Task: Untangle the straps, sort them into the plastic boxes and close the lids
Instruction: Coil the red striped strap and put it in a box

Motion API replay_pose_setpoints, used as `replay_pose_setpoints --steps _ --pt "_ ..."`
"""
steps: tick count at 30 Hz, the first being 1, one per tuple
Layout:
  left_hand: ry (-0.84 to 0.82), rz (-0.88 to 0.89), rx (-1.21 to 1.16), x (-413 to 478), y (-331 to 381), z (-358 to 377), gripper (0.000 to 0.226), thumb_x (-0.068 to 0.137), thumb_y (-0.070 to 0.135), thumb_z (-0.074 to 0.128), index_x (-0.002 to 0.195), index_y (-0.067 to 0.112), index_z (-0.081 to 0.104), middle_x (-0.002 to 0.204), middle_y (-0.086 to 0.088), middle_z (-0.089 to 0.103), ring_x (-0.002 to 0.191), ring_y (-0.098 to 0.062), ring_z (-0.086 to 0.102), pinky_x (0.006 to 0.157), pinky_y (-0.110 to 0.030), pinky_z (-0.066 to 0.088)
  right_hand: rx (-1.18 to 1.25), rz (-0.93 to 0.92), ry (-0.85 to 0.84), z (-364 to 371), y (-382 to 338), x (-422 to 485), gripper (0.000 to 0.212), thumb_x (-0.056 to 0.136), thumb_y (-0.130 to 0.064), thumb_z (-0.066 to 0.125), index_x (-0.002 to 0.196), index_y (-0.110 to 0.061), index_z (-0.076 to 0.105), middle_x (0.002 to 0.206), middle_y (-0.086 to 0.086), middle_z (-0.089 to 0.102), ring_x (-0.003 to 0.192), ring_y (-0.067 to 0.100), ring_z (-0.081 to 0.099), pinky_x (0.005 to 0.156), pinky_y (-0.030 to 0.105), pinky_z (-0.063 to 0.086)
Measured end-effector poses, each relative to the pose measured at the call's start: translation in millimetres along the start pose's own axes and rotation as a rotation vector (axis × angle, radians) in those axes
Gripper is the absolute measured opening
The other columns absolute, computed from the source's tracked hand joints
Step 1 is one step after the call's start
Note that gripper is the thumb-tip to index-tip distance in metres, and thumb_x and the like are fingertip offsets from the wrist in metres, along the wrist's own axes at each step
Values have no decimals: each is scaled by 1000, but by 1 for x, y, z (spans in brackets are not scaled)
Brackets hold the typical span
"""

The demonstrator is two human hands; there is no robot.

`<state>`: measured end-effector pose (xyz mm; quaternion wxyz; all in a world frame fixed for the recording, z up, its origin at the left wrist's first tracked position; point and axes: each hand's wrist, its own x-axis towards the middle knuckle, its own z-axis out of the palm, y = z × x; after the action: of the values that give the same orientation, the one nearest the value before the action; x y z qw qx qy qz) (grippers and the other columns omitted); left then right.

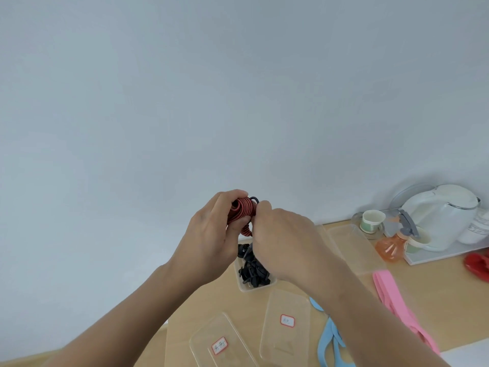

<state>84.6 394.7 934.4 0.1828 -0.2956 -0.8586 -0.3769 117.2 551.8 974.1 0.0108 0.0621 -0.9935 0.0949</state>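
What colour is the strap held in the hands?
The strap is red with dark stripes; head view.

Two small stickers carry writing. One white sticker with a red edge (pixel 220 345) is on the first clear lid (pixel 209 332). It has dark handwritten marks, too blurry to read. Another sticker (pixel 287 320) is on the second clear lid (pixel 285 345) beside it. Its marks are also too small to read.

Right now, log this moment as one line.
left hand: holds red strap | right hand: pinches it | black straps: in open box | lids: off
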Motion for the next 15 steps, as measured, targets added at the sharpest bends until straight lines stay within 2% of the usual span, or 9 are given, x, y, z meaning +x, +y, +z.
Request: replay_pose_setpoints --steps 2,4,6,8,9,10,11,13,15 --pt "26 -73 -43 -4 1 6 32 96 20 55 128 16 55 103 10 66 84 -6 66 75 -22 51 25 4 -7 10 -3 -2 9 99 -19 36 92 -17 33 68 -4 42 53 11 39 46 30 24" --pt "53 -129 -99 -7 4 11 28 98 15 59 126 16 56 94 15 67 78 -3 64 71 -14 47 67 -17 -21 15 1 0 11 102 -23 35 91 -18 33 70 -3 45 55 15 43 48 31 27" --pt "50 -204 -184 -7 4 14 27 99 10 62 124 18 57 86 17 66 71 2 63 67 -9 44 162 -15 -34 12 13 2 23 105 -34 34 92 -17 39 79 -2 51 67 20 51 57 36 39" --pt "17 -262 -308 -4 -2 13 25 99 18 63 122 23 56 84 15 67 74 -2 65 70 -14 47 453 69 19 4 27 5 38 102 -54 39 94 -19 50 89 -2 59 80 20 59 69 38 48" --pt "-16 -271 -364 -1 -5 13 25 98 24 62 123 25 57 84 14 68 74 -5 65 72 -21 49 681 154 27 2 35 7 42 98 -62 42 96 -22 54 92 -1 64 81 20 64 69 37 52" --pt "-58 -275 -408 1 -7 14 27 96 27 61 123 27 57 83 17 66 71 -6 62 71 -25 49 914 239 -37 1 42 10 46 95 -67 45 102 -23 58 95 2 69 77 21 68 64 37 54" --pt "-104 -266 -442 2 -9 16 29 95 28 60 124 27 57 82 19 64 69 -7 59 70 -26 48 1092 295 -159 3 49 12 51 93 -69 47 107 -23 63 97 5 73 72 22 71 57 34 54" --pt "-175 -239 -477 3 -12 23 30 96 26 59 126 28 56 80 17 60 69 -12 56 69 -31 50 1291 316 -360 16 59 12 56 92 -66 53 109 -16 72 97 11 74 66 24 67 49 28 48" --pt "-216 -232 -503 6 -15 30 30 97 25 59 127 28 56 80 11 59 70 -20 55 69 -40 51 1425 315 -382 31 65 13 52 93 -58 59 104 -10 75 92 14 70 67 22 62 49 26 45"
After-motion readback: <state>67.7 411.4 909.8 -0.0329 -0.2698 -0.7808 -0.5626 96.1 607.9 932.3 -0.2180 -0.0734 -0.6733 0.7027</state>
